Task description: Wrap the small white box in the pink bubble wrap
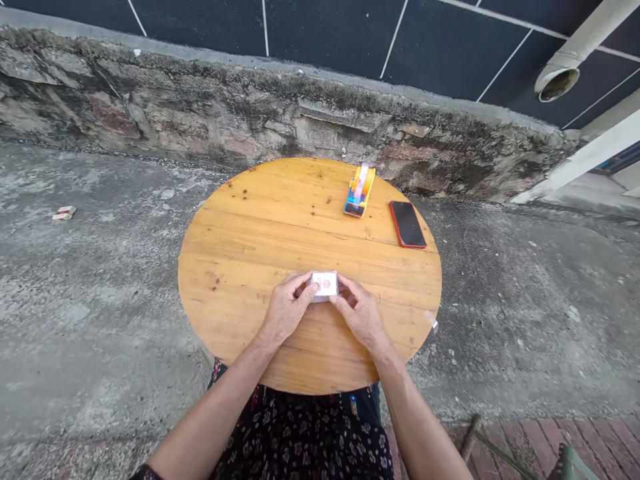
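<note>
A small white box (327,285) with a reddish print on top lies between my hands, low over the near middle of the round table; I cannot tell whether it rests on the wood. My left hand (289,308) grips its left end, thumb on the upper face and fingers behind. At the right end, my right hand (361,313) pinches the box between thumb and forefinger. The underside of the box and some of my fingertips are hidden.
Toward the far edge of the round wooden table (240,247) stands a yellow and blue tape dispenser (360,191). A phone in a red case (408,225) lies at the right. A strip of clear tape (431,320) sticks to the right rim. Beyond runs a stone wall (240,113).
</note>
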`<action>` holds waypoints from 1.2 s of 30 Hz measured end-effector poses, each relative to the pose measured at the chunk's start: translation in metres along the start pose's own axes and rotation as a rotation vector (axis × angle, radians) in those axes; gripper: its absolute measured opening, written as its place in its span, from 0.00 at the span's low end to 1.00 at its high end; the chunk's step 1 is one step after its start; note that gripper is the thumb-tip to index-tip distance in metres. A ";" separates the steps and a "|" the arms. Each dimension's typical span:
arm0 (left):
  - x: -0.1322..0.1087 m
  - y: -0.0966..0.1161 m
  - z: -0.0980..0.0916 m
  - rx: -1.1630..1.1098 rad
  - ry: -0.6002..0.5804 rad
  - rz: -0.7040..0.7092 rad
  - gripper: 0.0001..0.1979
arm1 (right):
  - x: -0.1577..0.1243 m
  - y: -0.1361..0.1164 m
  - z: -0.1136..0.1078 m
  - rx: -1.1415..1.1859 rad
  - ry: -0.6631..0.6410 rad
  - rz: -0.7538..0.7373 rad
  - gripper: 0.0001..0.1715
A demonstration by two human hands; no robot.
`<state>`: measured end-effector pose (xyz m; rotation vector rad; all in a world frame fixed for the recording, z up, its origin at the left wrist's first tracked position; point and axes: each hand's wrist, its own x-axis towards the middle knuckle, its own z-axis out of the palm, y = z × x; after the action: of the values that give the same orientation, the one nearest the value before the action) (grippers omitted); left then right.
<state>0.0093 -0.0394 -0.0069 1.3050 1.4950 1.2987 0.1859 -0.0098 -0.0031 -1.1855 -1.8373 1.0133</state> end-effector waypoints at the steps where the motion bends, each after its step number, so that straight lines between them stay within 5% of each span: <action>1: 0.000 0.000 0.000 0.007 -0.003 0.004 0.17 | -0.001 0.000 0.001 0.002 0.001 -0.003 0.25; 9: -0.009 -0.008 0.003 0.009 0.140 0.028 0.20 | 0.000 -0.003 -0.014 0.035 0.025 0.034 0.24; 12: -0.010 -0.009 0.003 0.045 0.139 0.014 0.21 | 0.006 -0.003 -0.023 -0.004 0.064 0.035 0.22; 16: -0.008 -0.008 0.004 0.045 0.140 0.010 0.19 | 0.011 -0.003 -0.021 0.031 -0.049 0.018 0.22; 26: -0.021 -0.001 0.002 -0.010 0.095 -0.021 0.15 | -0.008 -0.007 -0.012 0.077 -0.082 0.017 0.20; 32: -0.023 -0.002 0.003 -0.065 0.145 -0.001 0.14 | 0.013 -0.017 -0.034 -0.057 0.000 -0.086 0.08; 36: -0.023 -0.004 0.003 -0.087 0.116 -0.014 0.13 | 0.034 -0.027 -0.037 -0.070 -0.165 -0.148 0.08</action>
<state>0.0162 -0.0612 -0.0130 1.1796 1.5056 1.4357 0.1974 0.0227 0.0426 -1.0141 -2.0719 0.9942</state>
